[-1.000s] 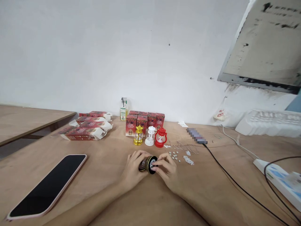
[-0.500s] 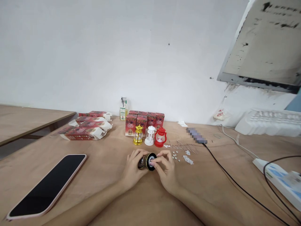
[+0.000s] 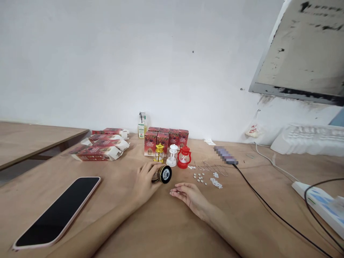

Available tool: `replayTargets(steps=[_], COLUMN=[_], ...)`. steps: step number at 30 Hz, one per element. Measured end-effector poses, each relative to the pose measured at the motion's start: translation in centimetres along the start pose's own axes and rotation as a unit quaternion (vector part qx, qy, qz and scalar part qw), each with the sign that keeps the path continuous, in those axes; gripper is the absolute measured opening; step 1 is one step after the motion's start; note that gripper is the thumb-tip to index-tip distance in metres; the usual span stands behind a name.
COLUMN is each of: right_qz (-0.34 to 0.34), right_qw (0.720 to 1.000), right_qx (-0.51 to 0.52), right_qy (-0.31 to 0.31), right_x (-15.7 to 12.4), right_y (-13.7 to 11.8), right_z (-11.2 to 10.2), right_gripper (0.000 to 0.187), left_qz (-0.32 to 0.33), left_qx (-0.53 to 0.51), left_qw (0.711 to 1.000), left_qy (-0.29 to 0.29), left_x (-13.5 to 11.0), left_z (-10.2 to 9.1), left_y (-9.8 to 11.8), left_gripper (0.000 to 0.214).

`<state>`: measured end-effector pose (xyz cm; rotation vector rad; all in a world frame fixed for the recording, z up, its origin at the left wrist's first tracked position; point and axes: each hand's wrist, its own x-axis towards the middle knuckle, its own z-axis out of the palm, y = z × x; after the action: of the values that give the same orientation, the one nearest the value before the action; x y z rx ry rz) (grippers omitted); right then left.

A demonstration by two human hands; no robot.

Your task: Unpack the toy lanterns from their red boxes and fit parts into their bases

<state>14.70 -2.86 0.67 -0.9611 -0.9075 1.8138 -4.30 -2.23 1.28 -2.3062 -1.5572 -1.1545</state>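
Observation:
My left hand (image 3: 144, 181) is closed around a small black and gold toy lantern (image 3: 162, 174), held on its side with its round base facing me. My right hand (image 3: 189, 196) rests on the wooden table (image 3: 166, 229) just below and right of it, fingers loosely spread and holding nothing. Behind the lantern stand a gold lantern (image 3: 159, 153), a white lantern (image 3: 173, 155) and a red lantern (image 3: 184, 157) in a row. Several small button batteries (image 3: 200, 177) and white tabs (image 3: 215, 183) lie to the right of my hands.
Red boxes (image 3: 166, 138) stand behind the lanterns; opened red boxes (image 3: 100, 147) lie at the left. A phone (image 3: 57, 211) lies face up near the front left. A black cable (image 3: 268, 211) crosses the right side toward a white power strip (image 3: 319, 206). A juice carton (image 3: 141, 125) stands by the wall.
My right hand has let go of the lantern's base and dropped to the table. My left hand has carried the lantern slightly left and away from me.

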Motion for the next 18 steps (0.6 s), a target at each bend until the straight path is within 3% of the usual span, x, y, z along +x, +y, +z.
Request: replayTargets(steps=[2, 8, 13, 18], right_qz=[0.043, 0.127, 0.115, 0.103], right_qw=[0.998, 0.984, 0.986, 0.988], right_qx=[0.022, 0.055, 0.044, 0.041], right_qy=[-0.04, -0.11, -0.114, -0.103], right_x=[-0.2, -0.4, -0.5, -0.3], right_y=[-0.2, -0.1, 0.1, 0.0], right_z=[0.0, 0.3, 0.5, 0.1], right_gripper=[0.013, 0.036, 0.03, 0.026], left_qz=[0.031, 0.186, 0.308, 0.333], left_qx=[0.028, 0.117, 0.166, 0.187], left_qw=[0.999, 0.975, 0.936, 0.923], left_qy=[-0.001, 0.027, 0.041, 0.041], left_x=[-0.1, -0.2, -0.2, -0.2], left_z=[0.0, 0.2, -0.2, -0.2], left_y=[0.2, 0.8, 1.7, 1.6], left_gripper=[0.037, 0.035, 0.031, 0.033])
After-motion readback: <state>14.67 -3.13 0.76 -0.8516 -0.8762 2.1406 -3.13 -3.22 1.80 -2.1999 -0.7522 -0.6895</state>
